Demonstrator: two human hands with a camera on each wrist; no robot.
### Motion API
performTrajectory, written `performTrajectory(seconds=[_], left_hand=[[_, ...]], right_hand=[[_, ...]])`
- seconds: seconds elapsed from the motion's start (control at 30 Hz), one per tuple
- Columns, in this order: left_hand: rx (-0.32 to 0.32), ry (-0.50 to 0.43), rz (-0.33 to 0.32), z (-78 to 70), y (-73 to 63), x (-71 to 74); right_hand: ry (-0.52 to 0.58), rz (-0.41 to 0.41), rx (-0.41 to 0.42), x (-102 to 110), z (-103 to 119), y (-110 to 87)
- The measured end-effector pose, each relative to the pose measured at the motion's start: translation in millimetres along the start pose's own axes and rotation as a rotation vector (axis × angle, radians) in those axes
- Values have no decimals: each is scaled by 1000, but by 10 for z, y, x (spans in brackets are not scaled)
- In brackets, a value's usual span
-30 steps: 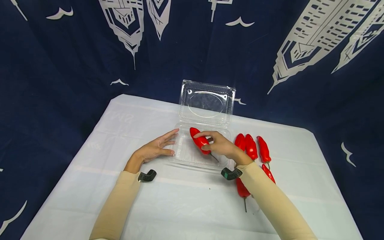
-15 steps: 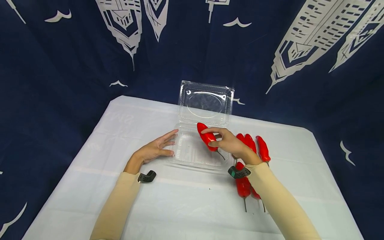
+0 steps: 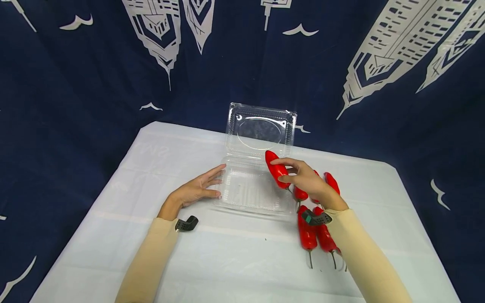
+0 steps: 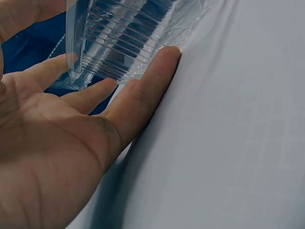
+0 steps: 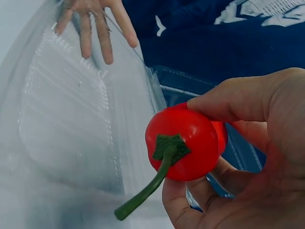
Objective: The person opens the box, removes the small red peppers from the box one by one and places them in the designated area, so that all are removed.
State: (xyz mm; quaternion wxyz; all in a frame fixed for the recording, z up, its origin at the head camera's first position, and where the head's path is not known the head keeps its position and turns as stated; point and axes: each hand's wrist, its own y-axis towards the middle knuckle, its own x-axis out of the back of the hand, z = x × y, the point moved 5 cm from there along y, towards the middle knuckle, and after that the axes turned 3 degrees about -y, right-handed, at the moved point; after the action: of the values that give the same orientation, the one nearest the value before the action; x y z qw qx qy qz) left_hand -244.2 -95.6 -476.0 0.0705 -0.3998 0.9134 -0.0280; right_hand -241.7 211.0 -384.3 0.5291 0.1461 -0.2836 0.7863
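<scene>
Near the right rim of an open clear plastic clamshell container (image 3: pixel 246 191), my right hand (image 3: pixel 308 181) pinches a red pepper (image 3: pixel 275 168) between thumb and fingers. In the right wrist view the pepper's green stem (image 5: pixel 157 179) points down toward the left. My left hand (image 3: pixel 196 189) lies at the container's left side with its fingers spread. The left wrist view has those fingertips (image 4: pixel 164 59) against the ribbed clear wall (image 4: pixel 119 40). The container's base holds nothing; its lid (image 3: pixel 261 130) stands up at the back.
Several more red peppers lie on the white-covered table right of the container, among them a front pepper (image 3: pixel 307 231) and its neighbour (image 3: pixel 325 235). My right hand and forearm partly cover others. A dark blue printed curtain (image 3: pixel 227 75) hangs behind the table.
My right hand has carried the red pepper up and to the right, from over the middle of the container to its right side. The left hand stays in place.
</scene>
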Motion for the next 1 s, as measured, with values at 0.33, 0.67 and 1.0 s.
performTrajectory(seconds=[0.33,0.67,1.0], left_hand=[[-2,0,-8,2,2,-2],[4,2,-11,-8,-11,1],[5,4,-14,-2,-12,6]], right_hand=[[75,-38,-37,193,-171,-152],[31,-89,-57,394,-277,-268],[-2,-148,-59,666,-434,-419]])
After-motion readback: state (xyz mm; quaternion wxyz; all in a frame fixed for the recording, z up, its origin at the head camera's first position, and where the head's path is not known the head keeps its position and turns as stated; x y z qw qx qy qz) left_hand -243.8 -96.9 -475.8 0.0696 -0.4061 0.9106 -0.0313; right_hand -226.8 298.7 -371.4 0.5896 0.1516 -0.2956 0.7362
